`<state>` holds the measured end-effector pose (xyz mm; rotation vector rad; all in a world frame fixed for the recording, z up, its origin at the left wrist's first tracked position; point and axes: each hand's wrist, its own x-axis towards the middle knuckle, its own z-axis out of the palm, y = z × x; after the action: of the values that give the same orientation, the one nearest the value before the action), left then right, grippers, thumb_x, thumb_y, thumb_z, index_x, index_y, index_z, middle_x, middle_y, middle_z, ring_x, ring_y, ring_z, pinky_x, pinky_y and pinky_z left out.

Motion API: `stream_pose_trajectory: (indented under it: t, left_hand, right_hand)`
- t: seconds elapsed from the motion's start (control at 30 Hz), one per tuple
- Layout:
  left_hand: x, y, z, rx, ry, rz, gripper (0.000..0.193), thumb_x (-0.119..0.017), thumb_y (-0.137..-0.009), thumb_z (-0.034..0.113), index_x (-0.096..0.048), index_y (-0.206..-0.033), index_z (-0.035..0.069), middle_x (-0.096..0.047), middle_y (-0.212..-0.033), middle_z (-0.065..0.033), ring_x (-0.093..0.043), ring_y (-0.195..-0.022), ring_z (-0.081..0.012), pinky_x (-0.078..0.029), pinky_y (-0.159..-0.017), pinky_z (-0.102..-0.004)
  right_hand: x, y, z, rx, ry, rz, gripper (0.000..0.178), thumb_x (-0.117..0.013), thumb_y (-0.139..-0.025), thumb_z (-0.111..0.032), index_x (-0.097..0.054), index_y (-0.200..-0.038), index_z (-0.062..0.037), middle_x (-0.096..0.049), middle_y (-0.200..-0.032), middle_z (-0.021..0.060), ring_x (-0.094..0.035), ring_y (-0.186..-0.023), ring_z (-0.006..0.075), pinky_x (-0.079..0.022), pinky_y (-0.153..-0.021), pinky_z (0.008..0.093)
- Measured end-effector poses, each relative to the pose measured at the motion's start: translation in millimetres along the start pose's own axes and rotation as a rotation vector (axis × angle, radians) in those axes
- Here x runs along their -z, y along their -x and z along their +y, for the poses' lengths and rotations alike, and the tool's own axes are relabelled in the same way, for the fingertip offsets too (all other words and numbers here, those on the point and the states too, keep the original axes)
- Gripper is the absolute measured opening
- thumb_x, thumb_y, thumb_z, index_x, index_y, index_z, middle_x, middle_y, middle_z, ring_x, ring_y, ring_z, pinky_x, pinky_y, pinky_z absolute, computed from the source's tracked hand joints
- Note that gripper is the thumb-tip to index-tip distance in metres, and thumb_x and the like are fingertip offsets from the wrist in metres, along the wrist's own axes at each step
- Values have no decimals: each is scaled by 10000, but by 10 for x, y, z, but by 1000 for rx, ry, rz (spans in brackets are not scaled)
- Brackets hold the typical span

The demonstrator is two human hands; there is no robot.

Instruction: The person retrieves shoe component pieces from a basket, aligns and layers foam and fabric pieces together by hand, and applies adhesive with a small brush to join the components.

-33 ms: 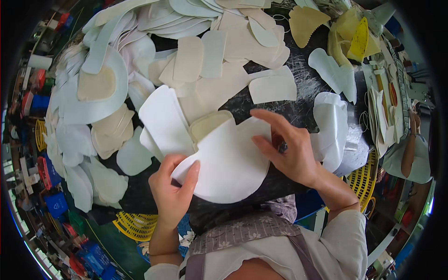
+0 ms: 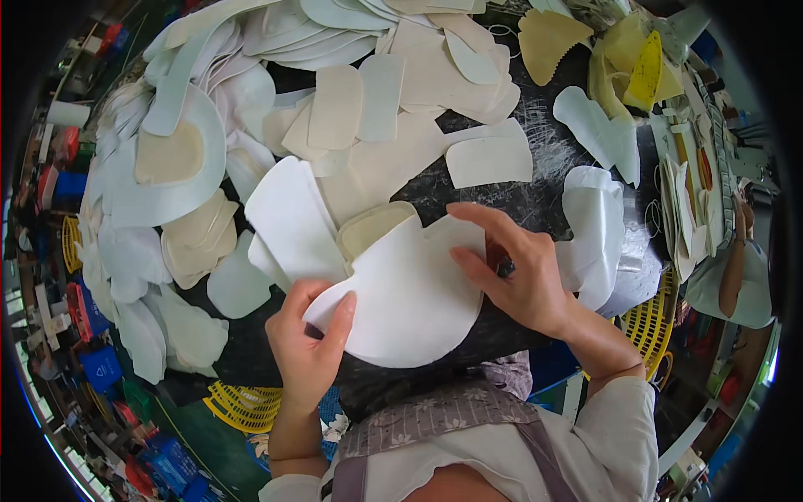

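A white, rounded flat piece [image 2: 410, 301] with a notched upper edge is held above the front of the dark table. My left hand [image 2: 311, 335] pinches its left corner, thumb on top and fingers underneath. At the upper right edge my right hand [image 2: 523, 268] grips the same piece, its thumb over the face and index finger along the top. Behind the left corner lies a white oblong piece [image 2: 288, 217] with another under it. A cream, round-cornered piece [image 2: 372, 226] shows partly behind the held one.
Stacks of white and cream cut pieces [image 2: 335, 33] cover the table's left and back. A crumpled white piece [image 2: 592, 226] lies at right, near a yellow scraper-like thing [image 2: 643, 71]. Yellow baskets [image 2: 648, 322] stand below the table edge. Another person's arm [image 2: 733, 268] shows far right.
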<state>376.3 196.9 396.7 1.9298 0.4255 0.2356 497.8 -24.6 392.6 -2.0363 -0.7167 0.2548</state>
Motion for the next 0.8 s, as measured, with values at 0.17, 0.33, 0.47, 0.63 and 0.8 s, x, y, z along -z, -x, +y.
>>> stream_pose_trajectory:
  t: [0.17,0.33,0.47,0.63,0.8]
  left_hand:
    - [12,14,-65,96,191,44,129,-720,-883,37,-613,-917,-29,-634,-724,-23,-537,-629,-26,-423,-556,-198]
    - [15,-15,-89,93,133,44,138,-726,-887,55,-615,-911,-23,-634,-729,-24,-531,-620,-28,-419,-551,-196]
    - [-6,-53,-68,89,54,49,142,-718,-894,71,-612,-904,-23,-632,-715,-35,-541,-612,-39,-426,-543,-207]
    - [-6,-129,-22,86,-46,-3,135,-704,-898,84,-610,-905,-12,-635,-692,-47,-559,-602,-47,-444,-539,-224]
    - [35,-123,8,96,-105,-61,129,-700,-900,98,-613,-916,3,-647,-689,-53,-585,-588,-67,-457,-539,-238]
  right_hand:
    - [-23,-39,11,-2,-3,14,439,-744,-851,-92,-588,-1262,-104,-629,-731,62,-620,-530,148,-500,-504,270]
    - [-58,-81,15,-55,11,0,415,-744,-850,-88,-589,-1235,-92,-610,-715,51,-622,-531,135,-493,-494,266]
    - [-107,-80,51,67,138,35,328,-747,-823,-67,-623,-1126,-95,-564,-696,37,-599,-513,155,-473,-465,302]
    - [-88,-78,-4,273,389,36,247,-751,-780,-51,-636,-993,-101,-533,-697,36,-581,-509,193,-463,-450,336]
    - [300,-159,66,272,425,55,226,-759,-671,-26,-677,-880,-55,-582,-747,53,-608,-578,208,-492,-483,322]
